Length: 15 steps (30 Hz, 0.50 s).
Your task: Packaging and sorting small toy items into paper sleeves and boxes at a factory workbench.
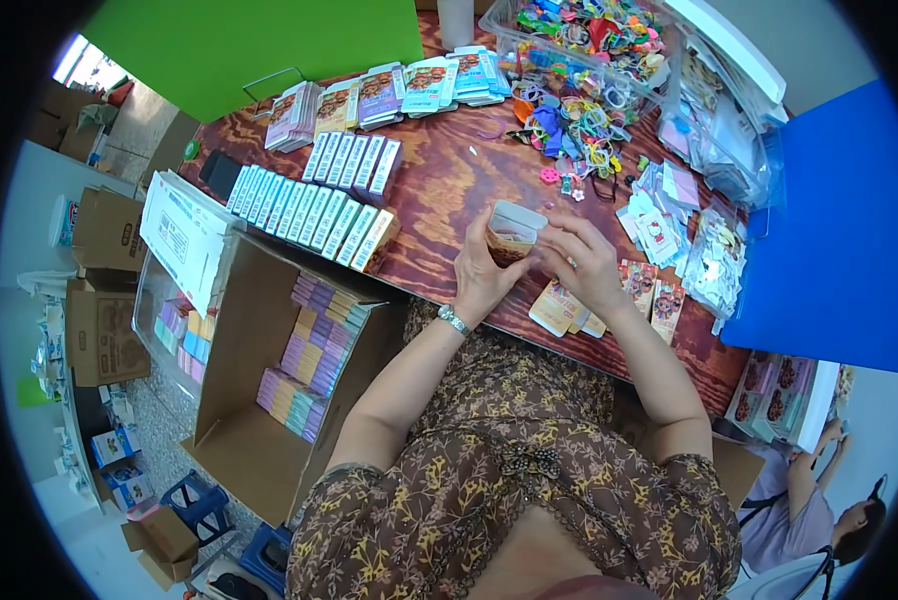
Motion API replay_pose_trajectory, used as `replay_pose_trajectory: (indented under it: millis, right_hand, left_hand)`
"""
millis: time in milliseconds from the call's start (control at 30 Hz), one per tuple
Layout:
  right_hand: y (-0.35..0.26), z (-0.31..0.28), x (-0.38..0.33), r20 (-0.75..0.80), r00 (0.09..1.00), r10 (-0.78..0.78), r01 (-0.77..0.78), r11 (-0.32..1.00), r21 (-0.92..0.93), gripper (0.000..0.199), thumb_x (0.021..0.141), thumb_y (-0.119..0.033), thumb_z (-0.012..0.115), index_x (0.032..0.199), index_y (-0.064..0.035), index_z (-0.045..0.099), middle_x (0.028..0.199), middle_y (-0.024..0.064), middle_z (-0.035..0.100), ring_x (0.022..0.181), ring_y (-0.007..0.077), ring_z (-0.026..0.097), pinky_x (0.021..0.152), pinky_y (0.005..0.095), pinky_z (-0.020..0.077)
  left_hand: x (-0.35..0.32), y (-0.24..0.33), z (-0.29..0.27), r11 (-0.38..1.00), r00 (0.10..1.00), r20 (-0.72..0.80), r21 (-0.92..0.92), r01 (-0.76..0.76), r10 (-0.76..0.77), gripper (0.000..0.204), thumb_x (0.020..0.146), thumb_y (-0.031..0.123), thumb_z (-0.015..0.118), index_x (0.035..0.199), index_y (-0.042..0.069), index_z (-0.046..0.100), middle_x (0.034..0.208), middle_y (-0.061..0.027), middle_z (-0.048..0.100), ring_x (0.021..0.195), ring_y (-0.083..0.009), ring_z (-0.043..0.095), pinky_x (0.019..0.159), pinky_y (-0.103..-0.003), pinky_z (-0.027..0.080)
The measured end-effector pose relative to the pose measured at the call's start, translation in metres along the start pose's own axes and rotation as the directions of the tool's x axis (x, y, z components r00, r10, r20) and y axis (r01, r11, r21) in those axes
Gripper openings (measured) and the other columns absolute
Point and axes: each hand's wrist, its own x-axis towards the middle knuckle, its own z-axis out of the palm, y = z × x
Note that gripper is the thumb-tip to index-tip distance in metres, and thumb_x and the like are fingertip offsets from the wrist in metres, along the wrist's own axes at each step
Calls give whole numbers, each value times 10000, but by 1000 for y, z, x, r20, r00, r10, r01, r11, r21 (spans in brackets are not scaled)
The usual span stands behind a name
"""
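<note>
Over the near part of the table, my left hand is closed around a small carton with brown printed sides. Its top is unfolded, and a pale inner flap stands up at the far side. My right hand meets the carton's right edge with bent fingers pinched against it; whether a small item is between those fingertips is hidden. Under my right wrist lie flat yellowish cartons. Printed orange-and-red packs lie beside that forearm.
Filled cartons stand in rows at left, with flat carton stacks behind. Colourful hair ties and trinkets heap below a clear bin. Cards lie at right. A large cardboard box holds packed cartons. Another person is at lower right.
</note>
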Motion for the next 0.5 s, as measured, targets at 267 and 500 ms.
replay_pose_trajectory:
  millis: [267,500]
  right_hand:
    - [10,7,-11,206,960,188,-235,943,237,280,854,-39,741,1129,-95,743,1175,120,666,979,245,697,820,346,565]
    - [9,1,16,365,931,17,-106,968,226,213,878,-20,697,1081,-76,727,1128,120,676,988,272,686,809,360,561]
  left_hand:
    - [-9,-19,-13,981,993,76,-176,-79,94,806,737,182,891,1388,80,427,1274,-202,593,1084,-376,658,868,-434,570]
    - [17,-19,-53,971,962,176,-155,-182,208,313,857,37,769,1154,35,672,1201,-146,663,941,-230,701,693,-304,587]
